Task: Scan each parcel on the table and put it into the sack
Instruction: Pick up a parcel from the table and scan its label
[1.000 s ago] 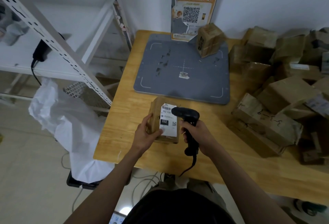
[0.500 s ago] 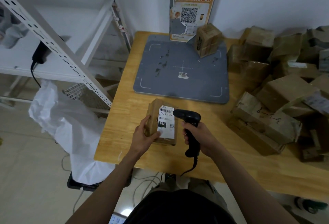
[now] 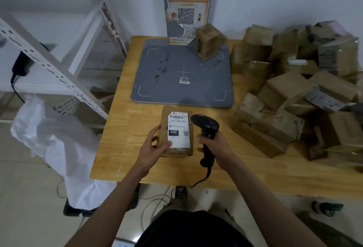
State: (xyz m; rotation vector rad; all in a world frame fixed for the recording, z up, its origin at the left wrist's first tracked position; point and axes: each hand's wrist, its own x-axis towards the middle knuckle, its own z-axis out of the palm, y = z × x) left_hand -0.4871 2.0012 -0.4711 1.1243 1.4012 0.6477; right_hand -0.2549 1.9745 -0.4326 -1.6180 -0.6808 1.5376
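The parcel (image 3: 176,131) sits at the near edge of the surface (image 3: 121,144), label up. The left hand (image 3: 155,147) grips its near-left corner, thumb across the label's lower edge. The right hand (image 3: 216,148) is wrapped around the handle of the black scanner (image 3: 206,128), whose head sits just right of the barcode.

It looks like a small, stiff cardboard box, probably light enough for one hand. Its taped faces may be slick, so holding across the two long sides seems safest.

The white sack (image 3: 53,142) hangs off the left end of the surface, below a metal shelf frame (image 3: 49,66), whose slanted upright could crowd the drop. A grey scan pad (image 3: 182,81) lies farther back with one box (image 3: 208,42) on it. A blurred heap of parcels (image 3: 294,89) fills the right side.
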